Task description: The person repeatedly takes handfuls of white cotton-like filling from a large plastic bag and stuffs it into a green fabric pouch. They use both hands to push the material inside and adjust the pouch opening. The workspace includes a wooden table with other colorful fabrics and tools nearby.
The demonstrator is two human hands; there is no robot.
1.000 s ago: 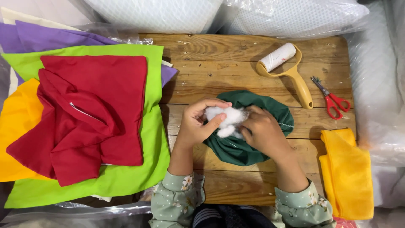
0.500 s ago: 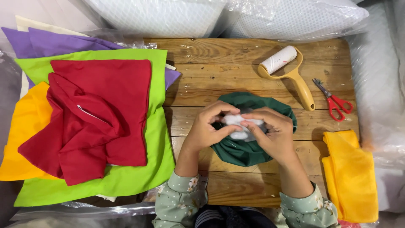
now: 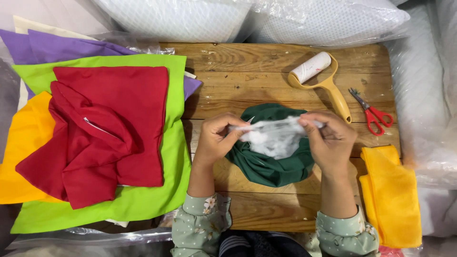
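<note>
A lint roller (image 3: 320,76) and red scissors (image 3: 373,114) are lying beyond your hands, with red cloth (image 3: 102,133) piled to your left. Your left hand (image 3: 216,138) and right hand (image 3: 331,140) are pinching shut on white stuffing (image 3: 273,138), stretching it between them above what appears to be a green fabric cover (image 3: 271,164).

Hands moved apart: left hand (image 3: 216,138) and right hand (image 3: 331,140) now stretch the white stuffing (image 3: 273,135) wide over the green cover (image 3: 271,166). A second ago it was a tight clump between them.
</note>
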